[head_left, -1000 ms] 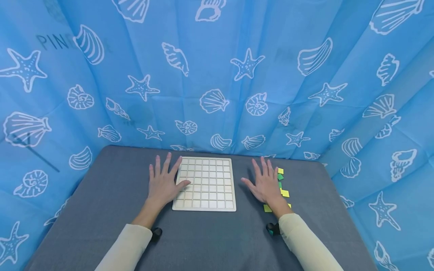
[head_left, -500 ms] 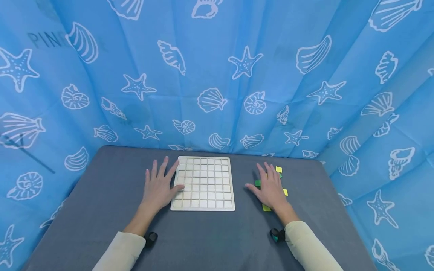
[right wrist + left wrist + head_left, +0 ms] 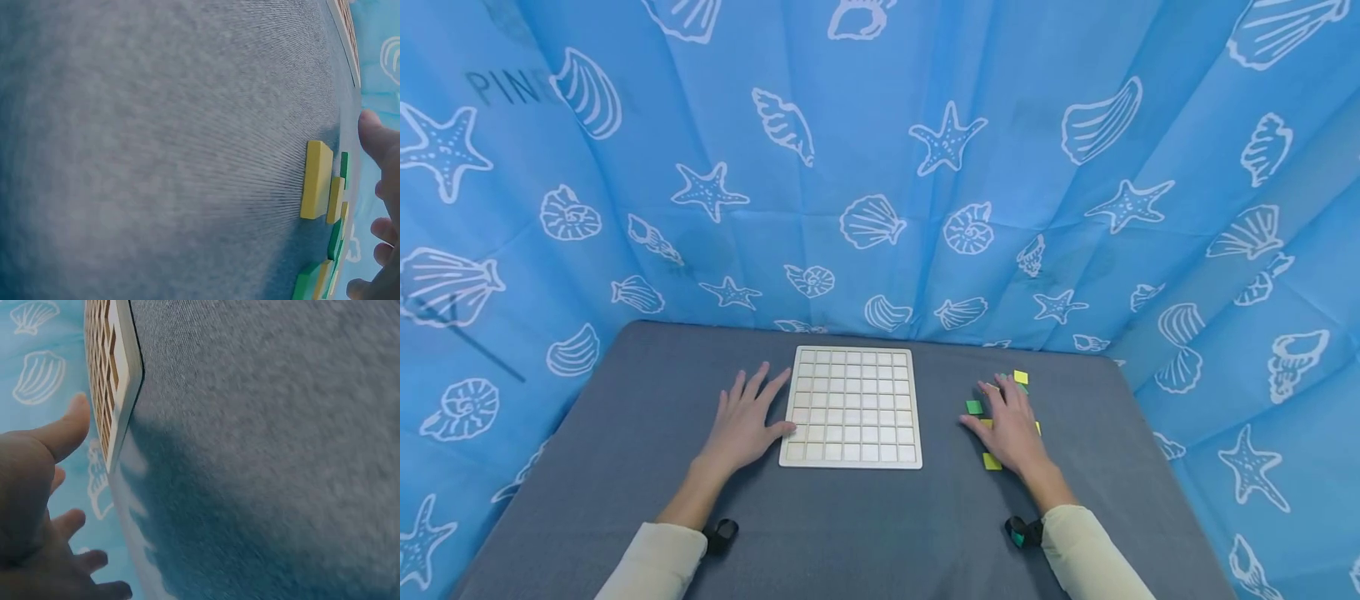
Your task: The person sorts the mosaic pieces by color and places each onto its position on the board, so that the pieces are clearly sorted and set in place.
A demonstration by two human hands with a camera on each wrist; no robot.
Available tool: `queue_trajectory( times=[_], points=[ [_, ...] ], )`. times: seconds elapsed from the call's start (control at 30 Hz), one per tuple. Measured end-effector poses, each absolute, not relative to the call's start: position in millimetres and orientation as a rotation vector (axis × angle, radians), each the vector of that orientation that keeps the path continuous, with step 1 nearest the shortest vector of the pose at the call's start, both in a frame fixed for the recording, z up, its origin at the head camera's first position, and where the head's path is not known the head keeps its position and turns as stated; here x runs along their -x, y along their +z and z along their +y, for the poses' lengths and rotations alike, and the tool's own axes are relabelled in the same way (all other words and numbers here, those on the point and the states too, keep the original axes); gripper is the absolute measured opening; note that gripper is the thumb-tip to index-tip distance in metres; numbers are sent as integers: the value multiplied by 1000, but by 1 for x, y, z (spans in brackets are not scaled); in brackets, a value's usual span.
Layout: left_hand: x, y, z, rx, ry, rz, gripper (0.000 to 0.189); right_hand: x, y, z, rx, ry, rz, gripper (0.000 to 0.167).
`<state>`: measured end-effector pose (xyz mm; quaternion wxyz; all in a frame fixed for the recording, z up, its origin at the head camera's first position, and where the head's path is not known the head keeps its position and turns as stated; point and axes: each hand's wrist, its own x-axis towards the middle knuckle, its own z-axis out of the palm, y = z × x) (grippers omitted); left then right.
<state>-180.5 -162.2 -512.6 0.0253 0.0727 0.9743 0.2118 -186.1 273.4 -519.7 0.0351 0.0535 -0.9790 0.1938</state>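
A pale wooden grid board with rows of square recesses lies flat near the table's far edge. Fingers spread, my left hand hovers by the board's left edge, its thumb tip right at the rim; the left wrist view shows the hand above the cloth, holding nothing. My right hand is over several small square tiles, fingers loosely extended and holding none. A green tile and a yellow tile show beside it, another yellow tile beyond its fingertips. The hand covers some tiles.
A grey cloth covers the table. Behind and around it hangs a blue curtain with white shell and starfish prints. In the right wrist view, a thick yellow tile stands nearest, with green and yellow ones behind.
My left hand has drawn back leftward off the board to its edge. My right hand has shifted right and slightly down over the tiles, uncovering the green one. Board and tiles have stayed put.
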Motion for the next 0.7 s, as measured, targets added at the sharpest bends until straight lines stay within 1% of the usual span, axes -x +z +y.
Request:
queue_trajectory(
  times=[0.23, 0.43, 0.7],
  points=[
    [178, -514, -170, -225, 710, 2901, 84, 185, -524, 276, -195, 586, -3009, 62],
    [177, -515, -172, -245, 702, 2855, 81, 186, -525, 276, -188, 574, -3007, 49],
    [178, -517, -174, -254, 677, 2828, 70, 189, -526, 272, -195, 508, -2999, 38]
  ],
)
